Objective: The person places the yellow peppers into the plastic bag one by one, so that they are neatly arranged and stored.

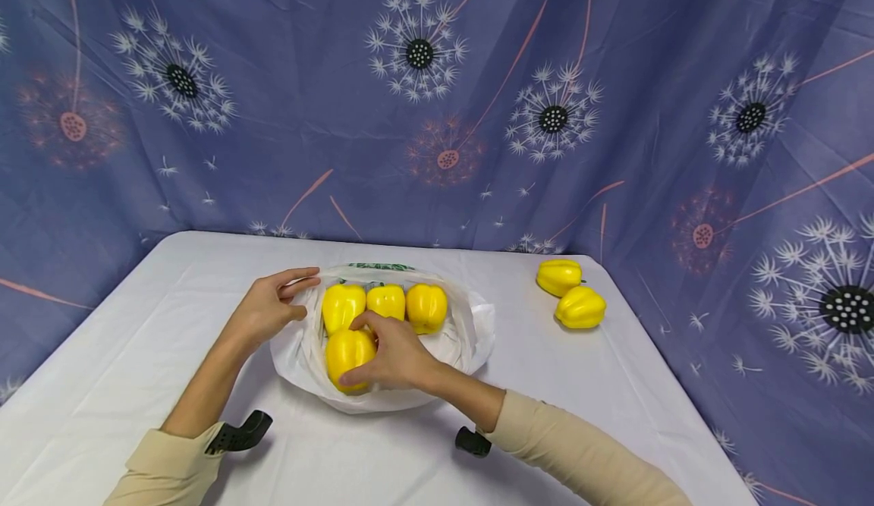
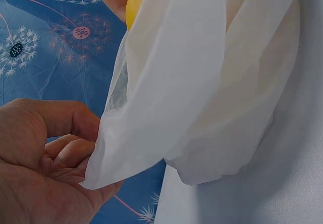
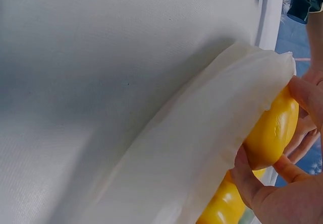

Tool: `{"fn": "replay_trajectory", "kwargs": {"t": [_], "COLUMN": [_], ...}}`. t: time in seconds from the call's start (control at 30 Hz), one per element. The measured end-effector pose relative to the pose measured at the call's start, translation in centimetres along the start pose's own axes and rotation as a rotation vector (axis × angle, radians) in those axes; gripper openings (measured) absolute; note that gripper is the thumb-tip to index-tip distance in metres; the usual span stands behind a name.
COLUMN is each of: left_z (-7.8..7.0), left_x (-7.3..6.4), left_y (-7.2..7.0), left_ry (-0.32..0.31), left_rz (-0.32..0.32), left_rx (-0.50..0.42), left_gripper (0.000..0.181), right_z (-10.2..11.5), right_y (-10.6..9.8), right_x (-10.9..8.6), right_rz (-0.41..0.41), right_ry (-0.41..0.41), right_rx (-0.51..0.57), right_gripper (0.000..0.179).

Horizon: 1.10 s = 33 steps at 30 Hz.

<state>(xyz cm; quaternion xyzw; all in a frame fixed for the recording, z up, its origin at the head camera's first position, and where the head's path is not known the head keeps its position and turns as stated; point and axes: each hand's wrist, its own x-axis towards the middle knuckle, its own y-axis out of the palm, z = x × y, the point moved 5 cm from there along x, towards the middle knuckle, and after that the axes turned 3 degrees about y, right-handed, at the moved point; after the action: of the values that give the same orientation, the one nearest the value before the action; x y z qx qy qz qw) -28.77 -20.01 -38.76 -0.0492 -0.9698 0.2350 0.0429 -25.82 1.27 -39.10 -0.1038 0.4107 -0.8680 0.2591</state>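
Observation:
A white plastic bag (image 1: 293, 373) lies with its mouth spread on the table. Inside it, three yellow bell peppers (image 1: 426, 309) stand in a back row. Another yellow bell pepper (image 1: 344, 354) is at the front left of the bag, with the thumb and fingers of my right hand (image 1: 403, 354) round its sides. In the right wrist view this held bell pepper (image 3: 272, 133) is partly above the bag's rim. My left hand (image 1: 269, 305) holds the bag's left rim; in the left wrist view a flap of the bag (image 2: 126, 153) lies against its bent fingers.
Two more yellow bell peppers (image 1: 580, 308) lie side by side at the table's back right. The white-covered table (image 1: 532, 415) meets a blue dandelion-patterned curtain (image 1: 307, 111) behind and to the right. A black wrist mount (image 1: 240, 433) sits on the left forearm.

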Motion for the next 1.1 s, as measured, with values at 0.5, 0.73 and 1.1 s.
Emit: {"fn": "replay_trajectory", "kwargs": {"t": [0.5,0.73,1.1], "left_z": [0.03,-0.02,-0.11], "left_x": [-0.09,-0.1,-0.12], "left_y": [0.06,0.14,0.15], "left_ry": [0.003,0.002,-0.008], "left_rz": [-0.002,-0.002,-0.001], "left_rx": [0.012,0.006,0.003], "left_gripper": [0.074,0.074,0.075], "right_z": [-0.22,-0.15,-0.38], "right_y": [0.59,0.86,1.06], "right_x": [0.35,0.41,0.51], "right_rz": [-0.026,-0.03,-0.027], "right_ry": [0.031,0.04,0.056], "right_rx": [-0.003,-0.054,-0.054], "right_gripper": [0.072,0.074,0.075]}}
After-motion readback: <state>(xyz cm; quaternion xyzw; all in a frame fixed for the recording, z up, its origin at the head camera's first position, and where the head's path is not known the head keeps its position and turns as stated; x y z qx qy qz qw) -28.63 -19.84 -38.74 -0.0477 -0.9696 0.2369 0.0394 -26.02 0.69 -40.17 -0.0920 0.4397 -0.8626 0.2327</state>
